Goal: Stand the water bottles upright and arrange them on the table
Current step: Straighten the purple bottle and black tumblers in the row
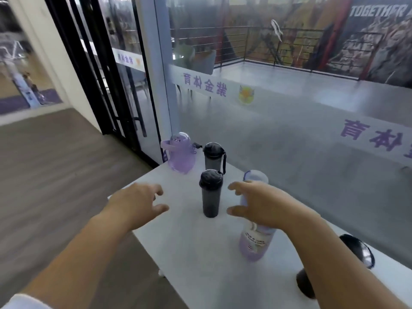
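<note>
Reaching over a white flat-topped counter (189,253) with both hands bare and well apart. Holding the left hand (138,201) open, fingers spread and loosely curved, hovering just left of a slim dark-grey translucent plastic bottle with a black cap (210,197) and not touching it. Holding the right hand (263,206) open too, gripping nothing, thumb and fingers pointing at that same bottle from its right, a gap showing between. Flanking the slim bottle as it stands upright near the middle of the counter. Looking past it at a second dark-grey translucent bottle with a black lid and a hanging strap (213,156), upright, and beside that, at the far corner, a squat rounded purple translucent bottle with a handle (180,155), also upright. Covering with the right hand part of a tall lilac plastic bottle with a pale lid and printed label (255,244), upright; touching it or not, impossible to tell. Hiding behind the right forearm part of a dark bottle (359,250) lying tilted near the counter's right side, against the glass wall (289,130).
</note>
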The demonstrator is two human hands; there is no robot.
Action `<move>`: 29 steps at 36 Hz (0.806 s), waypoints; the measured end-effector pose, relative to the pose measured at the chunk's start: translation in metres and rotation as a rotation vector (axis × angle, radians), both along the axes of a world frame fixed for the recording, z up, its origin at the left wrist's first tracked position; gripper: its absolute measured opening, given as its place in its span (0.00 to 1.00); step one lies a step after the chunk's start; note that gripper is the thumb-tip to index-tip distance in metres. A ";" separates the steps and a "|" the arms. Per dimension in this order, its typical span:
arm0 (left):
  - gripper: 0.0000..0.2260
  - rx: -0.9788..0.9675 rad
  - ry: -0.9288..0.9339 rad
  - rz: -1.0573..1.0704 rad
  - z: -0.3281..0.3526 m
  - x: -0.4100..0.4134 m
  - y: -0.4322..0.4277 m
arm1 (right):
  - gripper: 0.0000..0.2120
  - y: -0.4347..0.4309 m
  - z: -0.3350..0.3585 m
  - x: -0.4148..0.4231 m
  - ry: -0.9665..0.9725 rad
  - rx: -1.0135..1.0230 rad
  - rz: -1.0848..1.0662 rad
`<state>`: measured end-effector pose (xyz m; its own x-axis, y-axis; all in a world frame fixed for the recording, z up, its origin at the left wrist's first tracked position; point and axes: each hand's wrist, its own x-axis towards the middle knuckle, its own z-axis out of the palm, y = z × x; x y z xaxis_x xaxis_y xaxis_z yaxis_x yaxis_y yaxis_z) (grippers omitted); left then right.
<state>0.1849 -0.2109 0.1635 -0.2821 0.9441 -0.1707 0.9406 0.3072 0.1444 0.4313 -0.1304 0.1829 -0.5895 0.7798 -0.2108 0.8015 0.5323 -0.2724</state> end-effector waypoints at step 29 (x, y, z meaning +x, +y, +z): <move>0.16 0.242 -0.216 -0.181 -0.040 -0.133 0.280 | 0.23 0.186 -0.035 -0.117 -0.040 0.028 -0.431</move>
